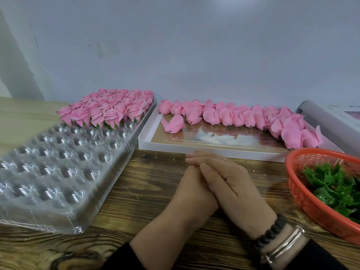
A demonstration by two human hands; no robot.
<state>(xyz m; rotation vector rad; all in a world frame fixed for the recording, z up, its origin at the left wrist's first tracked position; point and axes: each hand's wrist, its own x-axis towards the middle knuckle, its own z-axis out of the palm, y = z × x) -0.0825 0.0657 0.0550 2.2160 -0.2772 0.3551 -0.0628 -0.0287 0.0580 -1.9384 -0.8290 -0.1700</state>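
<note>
Two hands: my right hand [235,184] lies over my left hand [185,193] at lower centre of the frame, both resting on the dark wood-grain table [148,191]. The right's fingers are relaxed and grasp nothing. The left's fingers are mostly covered, so I cannot tell how they lie.
Loose stock: bare pink soft-petalled rose heads [229,115] lie in a row along the far edge of the shallow white cardboard box [194,148], upper centre, just beyond my hands.
Green parts: green spiky plastic calyx pieces [331,184] are heaped in the round orange plastic mesh basket [303,199], right edge of the frame.
Finished work: pink roses with green bases [109,108] fill the far rows of the clear dimpled plastic tray [58,168] on the left. Its near pockets are empty.
Step, as I judge it: a pause between pieces, nothing picked up.
Next move: it likely calls for parting my hands, one reaching up for a rose head and the other right for a calyx, and gripping the petals gently.
</note>
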